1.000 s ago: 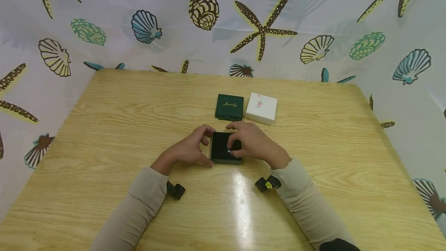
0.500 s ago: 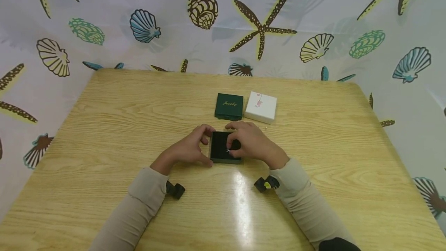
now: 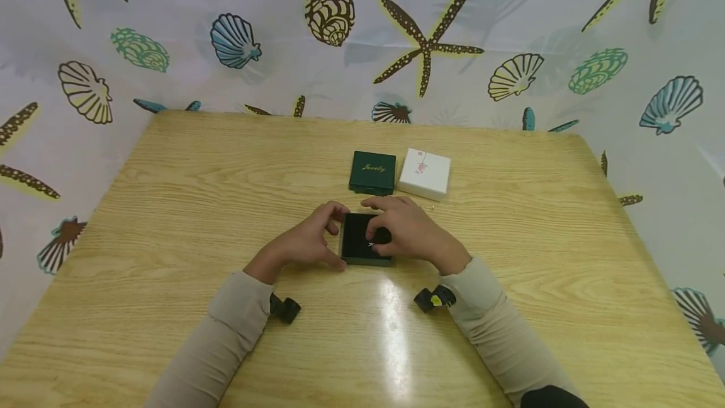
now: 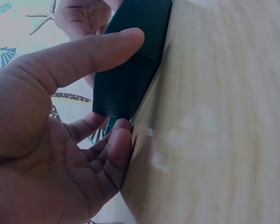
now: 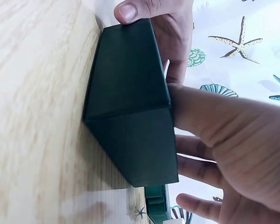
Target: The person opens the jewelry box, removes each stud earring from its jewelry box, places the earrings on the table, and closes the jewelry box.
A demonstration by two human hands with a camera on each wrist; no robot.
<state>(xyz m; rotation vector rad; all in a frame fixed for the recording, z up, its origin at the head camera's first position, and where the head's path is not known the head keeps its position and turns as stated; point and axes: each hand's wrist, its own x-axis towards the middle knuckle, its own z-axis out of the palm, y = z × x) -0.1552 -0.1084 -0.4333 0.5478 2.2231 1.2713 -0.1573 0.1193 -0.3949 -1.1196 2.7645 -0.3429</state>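
Observation:
A small dark green jewelry box (image 3: 367,262) with a black padded insert (image 3: 355,232) rests on the wooden table. My left hand (image 3: 310,239) grips its left side. In the left wrist view, the thumb (image 4: 116,46) lies on the near wall, and curled fingers sit by the left end. Over the insert, my right hand (image 3: 410,232) pinches a tiny silver star-shaped piece (image 3: 371,244) between thumb and index finger. Its other fingers reach past the box's right end, in the right wrist view. Whether the piece touches the insert is hidden.
Behind the box lie a green square (image 3: 372,172) with gold "Jewelry" lettering and a white box (image 3: 425,173) with a pink print. A tiny gold-coloured item (image 3: 432,208) lies on the table (image 3: 510,332) beyond the right hand. Shell-patterned cloth (image 3: 283,80) hangs behind.
The right hand's fingers have shifted very slightly to the left over the insert. My left hand and the box stay in place.

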